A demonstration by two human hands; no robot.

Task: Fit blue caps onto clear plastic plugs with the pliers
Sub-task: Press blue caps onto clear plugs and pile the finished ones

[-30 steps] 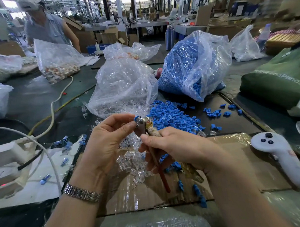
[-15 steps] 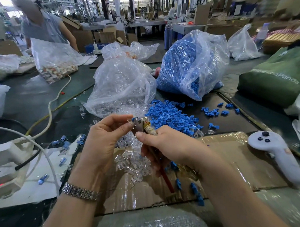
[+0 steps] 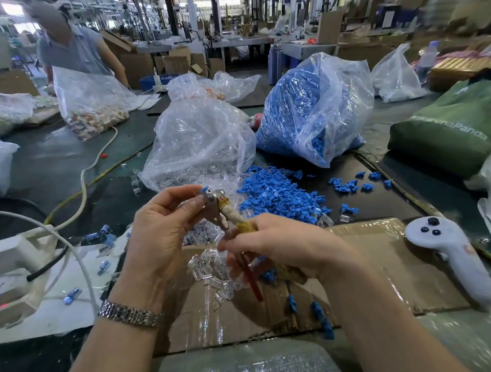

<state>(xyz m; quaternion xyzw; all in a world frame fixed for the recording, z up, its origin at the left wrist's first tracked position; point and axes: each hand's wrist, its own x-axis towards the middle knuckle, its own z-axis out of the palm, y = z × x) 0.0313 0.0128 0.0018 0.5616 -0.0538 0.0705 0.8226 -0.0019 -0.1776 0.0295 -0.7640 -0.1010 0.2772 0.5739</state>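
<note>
My right hand [image 3: 285, 245] grips the pliers [image 3: 234, 218] by their tape-wrapped and red handles, jaws pointing up and left. My left hand [image 3: 162, 225] pinches a blue cap [image 3: 205, 189] with a clear plug at the jaws; the plug is mostly hidden by my fingers. Loose clear plugs [image 3: 211, 270] lie on the cardboard [image 3: 380, 253] under my hands. A heap of blue caps [image 3: 275, 196] lies just beyond, to the right.
A clear bag of plugs [image 3: 198, 143] and a bag of blue caps [image 3: 311, 105] stand behind the heaps. A white controller [image 3: 449, 251] lies at right, a green bag [image 3: 453, 125] beyond it. Cables [image 3: 82, 180] and finished pieces [image 3: 101, 235] sit left. A person [image 3: 72, 50] works at far left.
The blue cap now shows above my left fingertips at the jaws. My hands shifted slightly; the camera view drifted.
</note>
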